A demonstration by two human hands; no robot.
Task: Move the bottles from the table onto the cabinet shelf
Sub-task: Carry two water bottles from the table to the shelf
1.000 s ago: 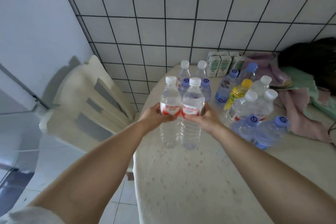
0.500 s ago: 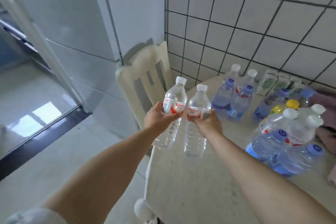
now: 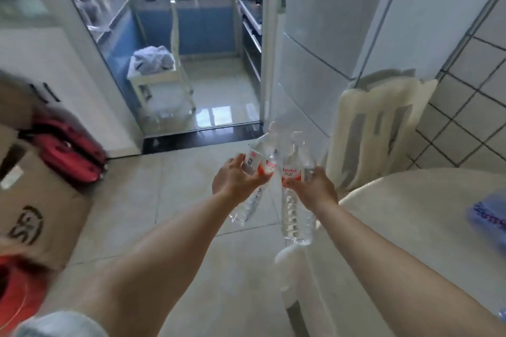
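I carry two clear water bottles with red and white labels, held out in front of me above the tiled floor. My left hand grips the left bottle around its label; that bottle tilts to the right. My right hand grips the right bottle at its label, hanging nearly upright. The round white table lies at the right, with a blue-labelled bottle at the frame's edge. No cabinet shelf is in view.
A cream chair stands against the tiled wall beside the table. A cardboard box and a red suitcase sit at the left. Ahead, a doorway opens into a kitchen with a small white cart. A white fridge stands to the right of the doorway.
I have turned left away from the table with both bottles. The bottles are now over the floor instead of the tabletop, and the kitchen doorway has come into view.
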